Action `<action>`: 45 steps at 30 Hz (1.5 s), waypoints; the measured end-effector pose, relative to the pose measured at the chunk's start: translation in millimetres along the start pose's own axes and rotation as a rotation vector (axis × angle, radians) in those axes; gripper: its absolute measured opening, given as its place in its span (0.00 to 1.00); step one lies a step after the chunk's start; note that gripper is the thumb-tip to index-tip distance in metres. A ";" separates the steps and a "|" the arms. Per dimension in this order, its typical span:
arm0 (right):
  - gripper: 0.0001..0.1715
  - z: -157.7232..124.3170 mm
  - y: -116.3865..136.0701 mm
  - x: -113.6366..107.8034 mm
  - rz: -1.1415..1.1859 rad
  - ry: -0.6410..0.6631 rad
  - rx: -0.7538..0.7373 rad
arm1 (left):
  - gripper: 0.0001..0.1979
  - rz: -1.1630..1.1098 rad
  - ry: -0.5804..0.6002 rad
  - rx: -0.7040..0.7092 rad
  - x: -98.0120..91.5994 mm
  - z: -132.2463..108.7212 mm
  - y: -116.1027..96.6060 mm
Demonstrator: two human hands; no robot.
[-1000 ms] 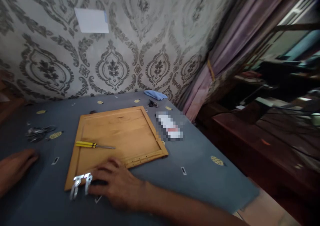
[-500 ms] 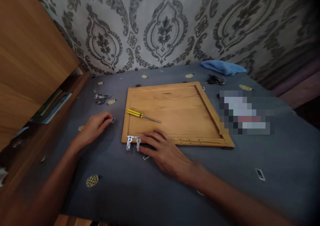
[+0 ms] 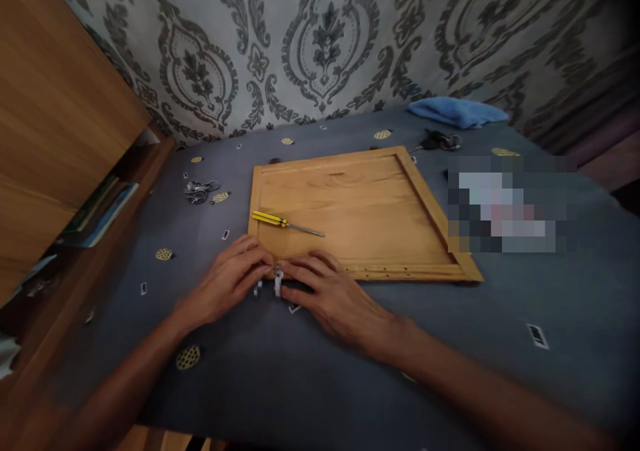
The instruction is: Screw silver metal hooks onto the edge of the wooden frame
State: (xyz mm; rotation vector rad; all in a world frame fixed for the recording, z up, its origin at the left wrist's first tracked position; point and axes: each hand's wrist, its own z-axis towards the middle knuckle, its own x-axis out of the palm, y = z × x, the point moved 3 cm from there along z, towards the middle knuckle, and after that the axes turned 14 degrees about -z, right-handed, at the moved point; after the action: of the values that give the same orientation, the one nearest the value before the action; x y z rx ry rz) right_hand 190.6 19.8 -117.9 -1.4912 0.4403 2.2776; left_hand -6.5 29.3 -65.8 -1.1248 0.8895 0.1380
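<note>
A wooden framed panel point(image 3: 370, 211) lies flat on the blue patterned cloth. At the left end of its near rail is a silver metal double-hook bracket point(image 3: 278, 286), its prongs pointing toward me. My right hand point(image 3: 336, 299) grips the bracket's right side between thumb and fingers, the other fingers resting on the rail. My left hand point(image 3: 231, 279) is closed in a pinch over the bracket's left part; whatever its fingertips hold is hidden. A yellow-handled screwdriver point(image 3: 287, 223) rests on the panel above both hands. Small dark holes dot the near rail to the right.
Several metal hooks point(image 3: 200, 191) lie in a pile at the left. Keys point(image 3: 436, 140) and a blue cloth point(image 3: 457, 112) sit at the far right, with a blurred-out object point(image 3: 505, 204) nearer. A wooden cabinet point(image 3: 75, 104) borders the left side.
My left hand has moved right, from the cloth beside the panel to the bracket. My right hand stays at the bracket. The view has shifted slightly.
</note>
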 end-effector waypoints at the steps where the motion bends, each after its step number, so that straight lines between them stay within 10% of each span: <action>1: 0.22 0.1 0.0 -0.1 0.004 0.001 0.003 | 0.11 -0.002 0.005 0.005 1.3 0.2 0.3; 45: 0.17 2.5 2.0 -5.2 0.027 0.065 0.027 | 0.10 0.005 0.027 0.052 9.4 3.9 6.0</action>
State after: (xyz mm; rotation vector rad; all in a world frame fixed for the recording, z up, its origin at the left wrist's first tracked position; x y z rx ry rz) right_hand 189.5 18.4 -112.0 -1.5589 0.5108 2.2400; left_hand -1.2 32.2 -76.0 -1.0782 0.9147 0.1034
